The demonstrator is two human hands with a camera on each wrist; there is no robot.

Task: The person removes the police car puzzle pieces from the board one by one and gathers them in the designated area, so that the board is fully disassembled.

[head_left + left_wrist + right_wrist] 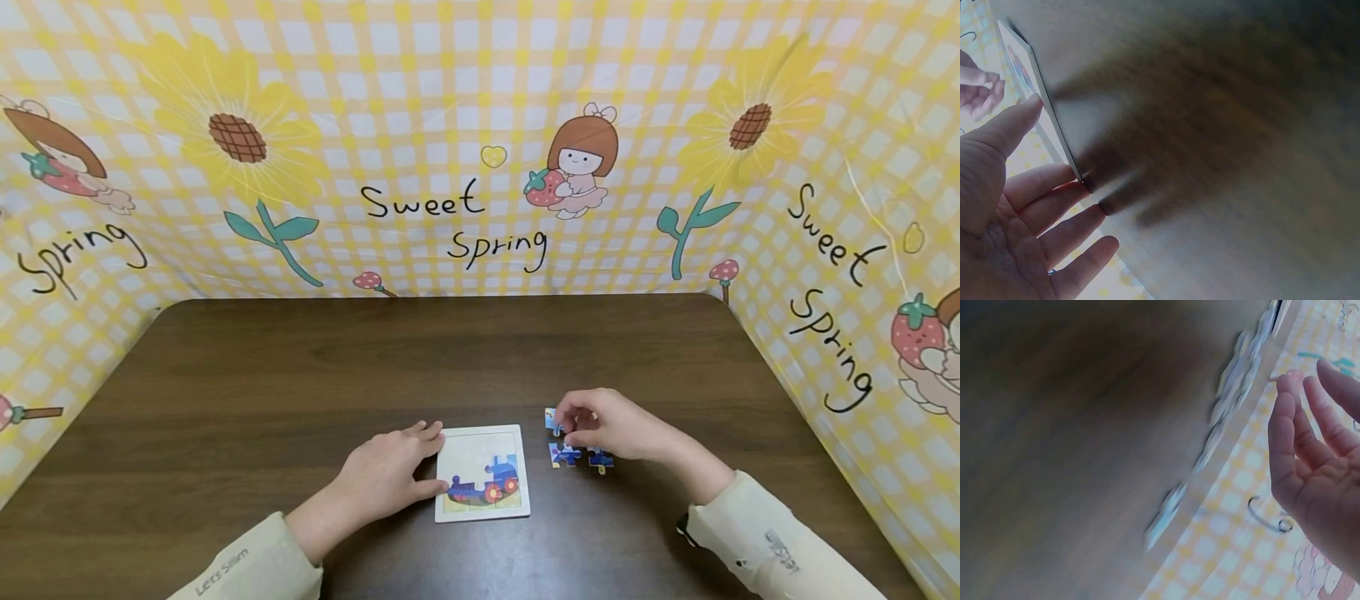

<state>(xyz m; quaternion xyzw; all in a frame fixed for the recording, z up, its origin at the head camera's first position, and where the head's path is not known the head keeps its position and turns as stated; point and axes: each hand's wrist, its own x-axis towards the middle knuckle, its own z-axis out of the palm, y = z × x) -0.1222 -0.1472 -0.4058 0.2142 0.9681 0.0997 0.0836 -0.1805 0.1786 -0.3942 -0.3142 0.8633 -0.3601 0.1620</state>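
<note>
A square jigsaw board with a pale rim lies in front of me; fitted pieces along its lower part and right side show a blue train with red wheels. My left hand rests at the board's left edge, thumb on the rim and fingers extended, as the left wrist view also shows. Over loose jigsaw pieces to the right hovers my right hand, its fingers loosely bent. In the right wrist view a gap separates that thumb and fingers, with nothing seen between them.
The brown wooden table stretches behind and around the board. Checked yellow cloth printed with flowers and lettering stands along the back and both sides. One loose piece lies apart from the other pieces in the right wrist view.
</note>
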